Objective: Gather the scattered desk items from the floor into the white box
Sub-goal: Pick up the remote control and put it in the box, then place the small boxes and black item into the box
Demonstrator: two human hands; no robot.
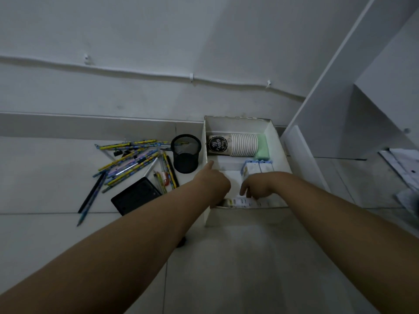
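The white box (277,141) stands on the floor against the wall. Inside lie a stack of paper cups (233,145), a green block (263,148) and small white cartons (258,167). My left hand (212,180) reaches over the box's left wall with one finger stretched out; what its other fingers hold is hidden. My right hand (256,185) is down inside the box, fingertips on a flat printed packet (238,202) at the near wall. Left of the box sit a black mesh pen cup (186,155), a heap of pencils and pens (133,164) and a black flat case (136,196).
A white desk panel (335,91) rises right of the box. Papers (403,166) lie on the floor at the far right. The grey skirting (90,125) runs behind the items. Bare tiled floor lies in front of the box.
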